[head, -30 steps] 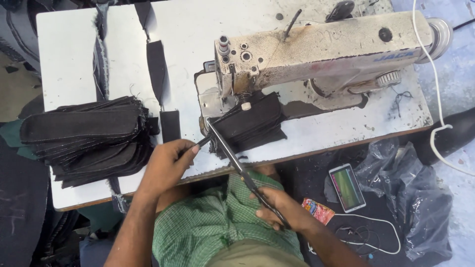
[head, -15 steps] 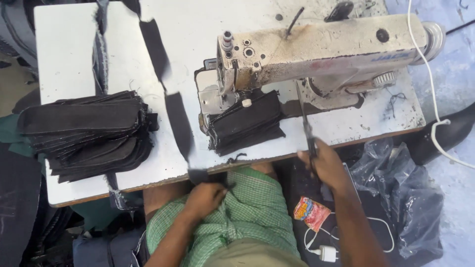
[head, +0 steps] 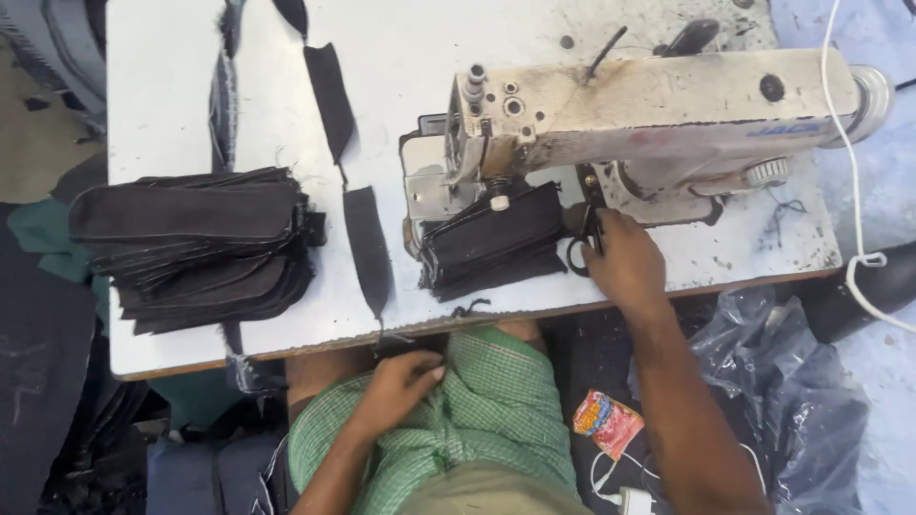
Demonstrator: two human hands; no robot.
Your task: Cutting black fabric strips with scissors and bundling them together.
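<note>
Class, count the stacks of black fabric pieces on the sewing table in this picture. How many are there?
2: a large stack at the table's left edge, and a smaller stack under the sewing machine, beside the right hand.

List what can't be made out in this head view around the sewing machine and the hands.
- Needle area: hidden behind the sewing machine head and the black fabric pile under it.
- Scissors: mostly covered by the right hand; blades not visible.
- Left hand: fingertips at the table edge near a black strip; whether it grips anything is unclear.
- Stacked black pieces: count unreadable.
</note>
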